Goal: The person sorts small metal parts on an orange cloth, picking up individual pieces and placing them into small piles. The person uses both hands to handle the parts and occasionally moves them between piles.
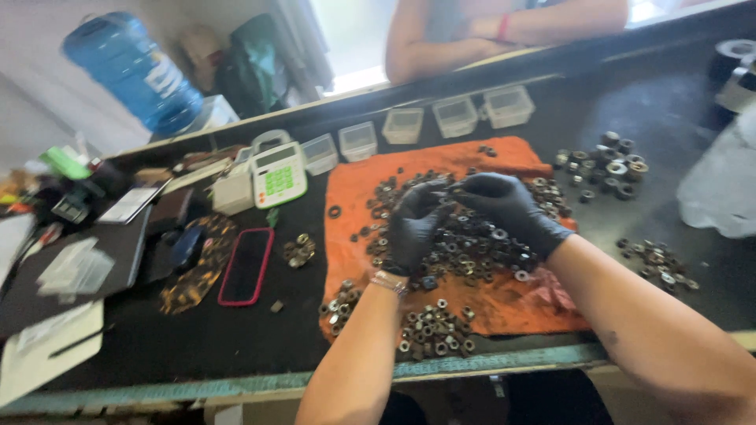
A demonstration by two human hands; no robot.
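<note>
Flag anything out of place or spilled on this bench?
Nothing looks damaged. The metal nuts are not confined to the orange cloth: small piles sit on the bare black bench at the left, right and upper right. The clear plastic boxes look empty. Both gloved hands, left and right, meet over the main heap.

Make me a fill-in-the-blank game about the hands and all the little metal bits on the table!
1. Both hands, the left hand and the right hand, wear ____ gloves.
2. The pile of small metal rings lies on an ____ cloth.
3. The phone lying left of the cloth has a ____ case.
4. The big water bottle at the top left is ____.

Missing words: black, orange, red, blue
</note>
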